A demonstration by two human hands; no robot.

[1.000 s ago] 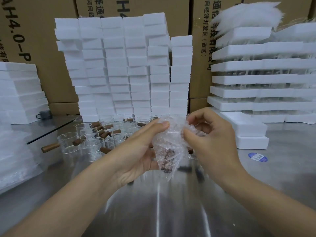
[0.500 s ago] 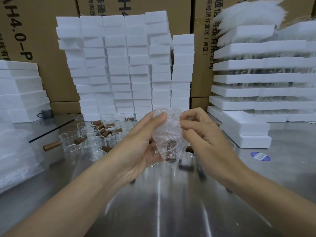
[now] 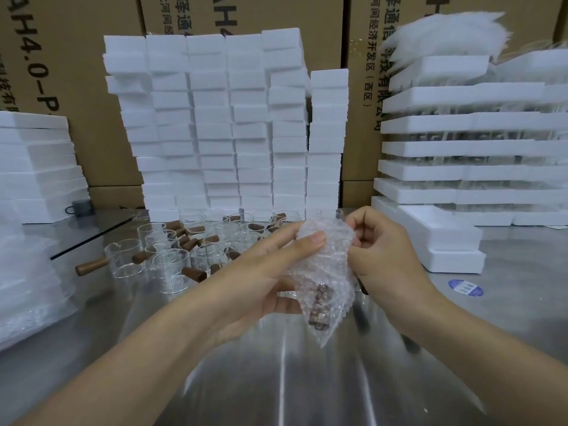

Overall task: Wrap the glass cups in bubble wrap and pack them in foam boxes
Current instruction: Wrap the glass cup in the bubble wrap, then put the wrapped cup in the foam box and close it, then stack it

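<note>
tabletop (image 3: 276,382), left hand (image 3: 261,285), right hand (image 3: 388,261) hold wrapped cup (image 3: 327,272)

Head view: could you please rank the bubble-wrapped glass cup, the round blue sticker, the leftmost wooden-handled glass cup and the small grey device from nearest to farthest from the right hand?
1. Bubble-wrapped glass cup: pinched by the right hand.
2. Round blue sticker: just to its right.
3. Leftmost wooden-handled glass cup: far left.
4. Small grey device: farther left, behind.

bare table (image 3: 276,388) in front — cups (image 3: 172,265) crowd beyond
</note>
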